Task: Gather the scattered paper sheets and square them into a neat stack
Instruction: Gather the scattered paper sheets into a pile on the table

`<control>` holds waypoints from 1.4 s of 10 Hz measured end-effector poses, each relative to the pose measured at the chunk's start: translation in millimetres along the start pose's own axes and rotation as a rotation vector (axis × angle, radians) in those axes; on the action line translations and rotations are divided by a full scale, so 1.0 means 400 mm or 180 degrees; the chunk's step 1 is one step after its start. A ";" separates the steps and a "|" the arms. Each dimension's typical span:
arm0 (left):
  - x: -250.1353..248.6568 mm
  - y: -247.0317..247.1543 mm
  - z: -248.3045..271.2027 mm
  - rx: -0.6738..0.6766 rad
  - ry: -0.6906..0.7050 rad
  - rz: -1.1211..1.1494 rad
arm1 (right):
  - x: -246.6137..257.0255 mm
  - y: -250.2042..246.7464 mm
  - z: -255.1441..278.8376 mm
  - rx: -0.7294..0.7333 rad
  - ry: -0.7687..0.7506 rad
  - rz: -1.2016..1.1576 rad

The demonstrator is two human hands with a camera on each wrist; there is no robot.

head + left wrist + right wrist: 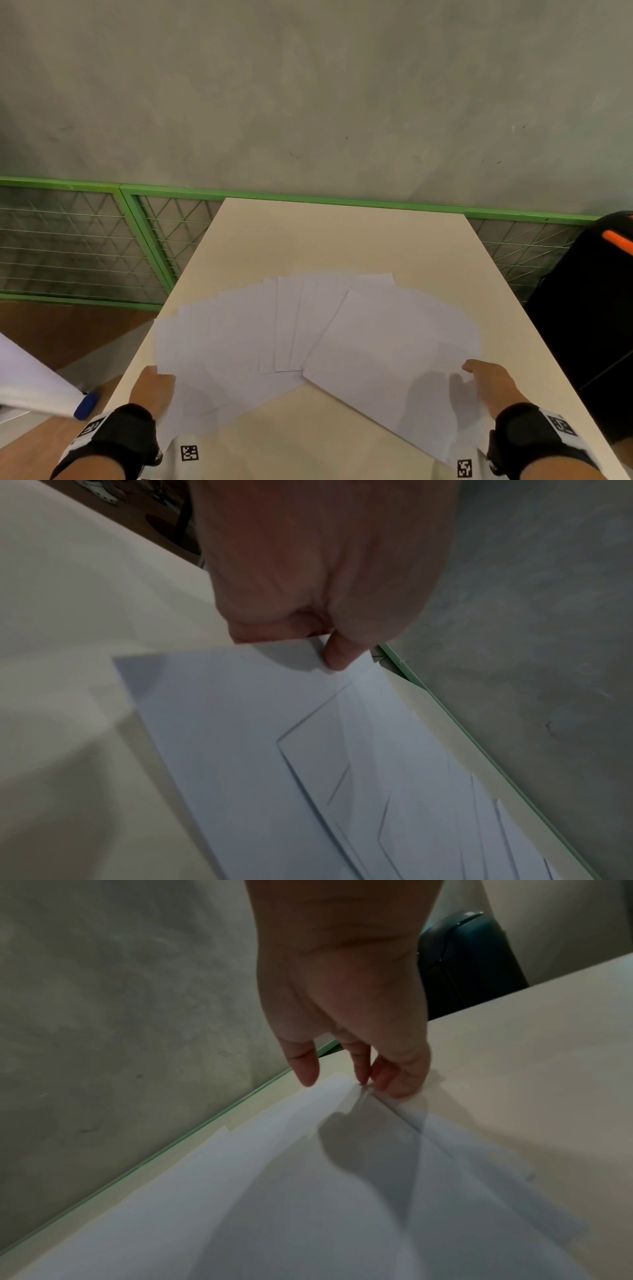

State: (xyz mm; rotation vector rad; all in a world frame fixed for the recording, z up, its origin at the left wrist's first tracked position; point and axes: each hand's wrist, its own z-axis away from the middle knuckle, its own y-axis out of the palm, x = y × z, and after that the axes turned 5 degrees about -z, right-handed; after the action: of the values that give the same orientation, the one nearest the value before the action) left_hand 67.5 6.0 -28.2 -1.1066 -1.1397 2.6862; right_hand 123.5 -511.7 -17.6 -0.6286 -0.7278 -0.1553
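I find the paper sheets (318, 342) fanned in a broad arc across the near half of the cream table (342, 240), overlapping one another, edges unaligned. My left hand (152, 390) sits at the fan's near-left end; the left wrist view shows the thumb and curled fingers (337, 656) pinching the edge of the sheets there. My right hand (493, 387) is at the near-right end of the fan, on the topmost sheet (the largest exposed one). In the right wrist view its fingertips (394, 1085) pinch that sheet's corner, which lifts slightly off the table, while the thumb stands apart. Beyond the table's far edge runs a green mesh fence (144, 219) against a grey wall. A black bag (589, 308) with an orange strip stands just right of the table.
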 end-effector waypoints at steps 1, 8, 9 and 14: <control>-0.016 0.003 0.026 0.0015 0.0003 0.0050 | 0.007 0.009 -0.019 0.0196 -0.0057 -0.0194; -0.049 0.026 0.045 0.0374 -0.0139 0.0585 | 0.091 0.158 0.056 0.0851 -0.0555 -0.0360; -0.056 0.025 0.051 0.0350 -0.0176 0.0616 | 0.106 0.192 0.085 0.1031 -0.0640 -0.0300; -0.070 0.023 0.070 0.0314 -0.0090 0.0410 | 0.135 0.281 0.139 0.1493 -0.0589 0.0059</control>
State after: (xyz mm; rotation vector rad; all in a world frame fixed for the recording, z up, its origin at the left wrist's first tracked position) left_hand 73.2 -26.0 -3.8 -1.1687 -0.9589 2.8282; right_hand 170.4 -384.3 -4.1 -0.2021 -0.9000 0.0926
